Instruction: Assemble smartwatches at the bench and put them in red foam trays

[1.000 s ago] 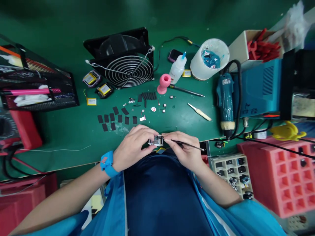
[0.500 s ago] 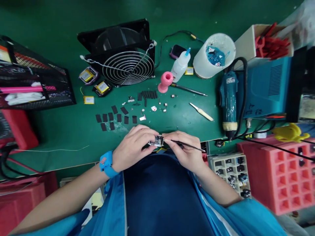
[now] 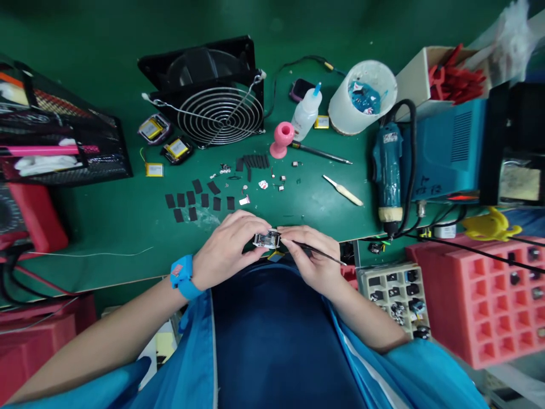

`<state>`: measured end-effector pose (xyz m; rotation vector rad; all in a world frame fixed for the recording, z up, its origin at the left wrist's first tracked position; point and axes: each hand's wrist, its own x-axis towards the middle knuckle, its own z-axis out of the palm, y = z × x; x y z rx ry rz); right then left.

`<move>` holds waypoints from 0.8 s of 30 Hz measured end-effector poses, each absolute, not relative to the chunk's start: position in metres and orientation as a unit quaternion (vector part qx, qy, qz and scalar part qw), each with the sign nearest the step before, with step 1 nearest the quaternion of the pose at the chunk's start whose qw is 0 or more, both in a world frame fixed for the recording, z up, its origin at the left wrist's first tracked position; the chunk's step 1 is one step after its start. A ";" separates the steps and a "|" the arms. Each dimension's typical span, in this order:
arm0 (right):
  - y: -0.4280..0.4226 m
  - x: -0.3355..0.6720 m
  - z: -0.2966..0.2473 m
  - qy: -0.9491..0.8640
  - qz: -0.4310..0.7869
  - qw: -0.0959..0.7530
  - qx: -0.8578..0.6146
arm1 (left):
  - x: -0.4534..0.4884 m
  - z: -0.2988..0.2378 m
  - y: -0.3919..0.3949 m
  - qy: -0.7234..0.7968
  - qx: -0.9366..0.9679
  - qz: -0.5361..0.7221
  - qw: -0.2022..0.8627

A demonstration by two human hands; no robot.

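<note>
My left hand (image 3: 225,250), with a blue wristband, pinches a small silvery electronic part (image 3: 264,240) at the near edge of the green table (image 3: 106,227). My right hand (image 3: 313,255) is closed on thin black tweezers (image 3: 319,254) whose tip meets that part. Both hands sit close together just above my lap. A small yellow battery piece (image 3: 276,257) hangs under the part.
Black foam pads (image 3: 198,201) and tiny components (image 3: 264,182) lie beyond the hands. Farther back stand a black fan (image 3: 213,96), a pink spool (image 3: 281,139), a glue bottle (image 3: 306,111), a white cup (image 3: 361,96) and a blue electric screwdriver (image 3: 385,165). Pink foam tray (image 3: 481,295) at right.
Hands and part stay together; the view shifted slightly, so everything sits a little higher and to the left in the frame.
</note>
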<state>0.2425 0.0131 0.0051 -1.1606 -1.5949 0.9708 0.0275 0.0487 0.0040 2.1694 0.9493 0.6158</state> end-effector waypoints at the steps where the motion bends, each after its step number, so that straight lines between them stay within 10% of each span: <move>1: 0.015 0.243 0.006 -0.648 0.398 0.446 -0.472 | 0.027 0.004 0.049 0.363 0.835 0.236 0.340; 24: 0.013 0.247 0.006 -0.666 0.378 0.444 -0.465 | 0.027 -0.001 0.046 0.362 0.836 0.257 0.323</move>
